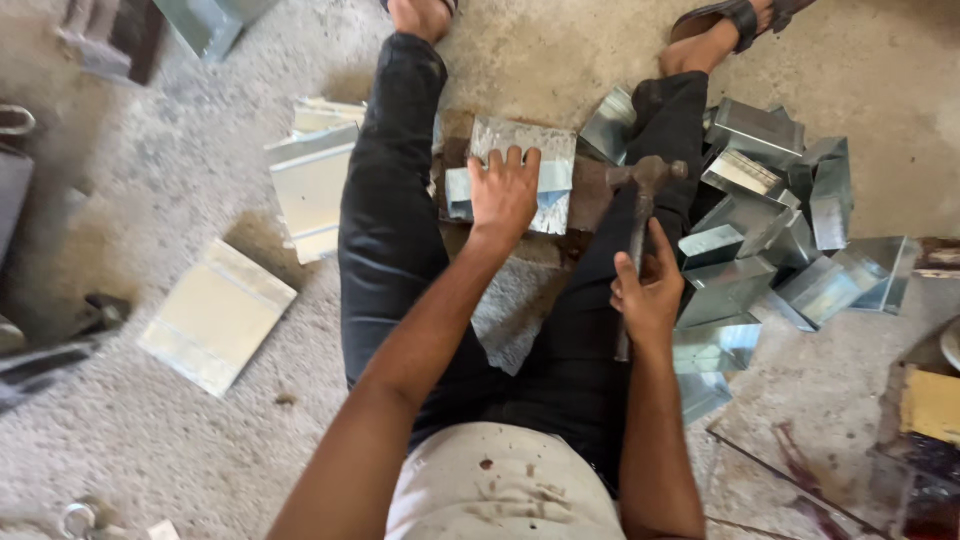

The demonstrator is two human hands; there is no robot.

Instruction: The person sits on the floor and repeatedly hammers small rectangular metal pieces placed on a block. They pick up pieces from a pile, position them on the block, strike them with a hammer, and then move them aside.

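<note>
Hammer (642,200) handle partly behind right hand (648,290)

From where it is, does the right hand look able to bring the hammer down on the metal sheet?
Probably yes: the right hand holds the hammer beside the metal sheet, nothing between, though the left hand covers its middle.

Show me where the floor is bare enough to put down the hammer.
Bare concrete lies left of the left leg, between the flat sheets and the bottom edge, and ahead beyond the feet at top right. Crowded: the pile of folded metal pieces beside the right hand holding the hammer.
</note>
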